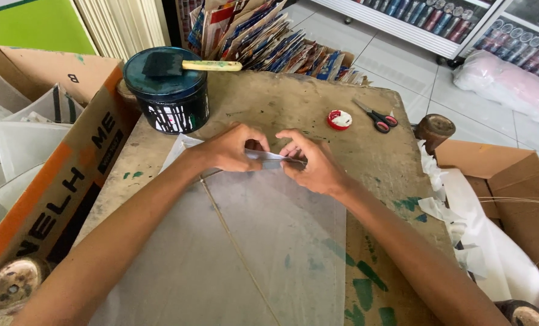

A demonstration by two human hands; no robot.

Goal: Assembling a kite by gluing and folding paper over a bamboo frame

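Note:
A large translucent whitish sheet with a thin stick running diagonally across it lies on the worn brown work board. My left hand and my right hand meet at the sheet's far edge. Both pinch a folded grey strip of that edge between thumb and fingers. The fingertips nearly touch each other.
A dark paint can with a foam brush across its lid stands at the back left. A small red-rimmed lid and red-handled scissors lie at the back right. Cardboard boxes with white sheets flank both sides. Colourful packets stack behind.

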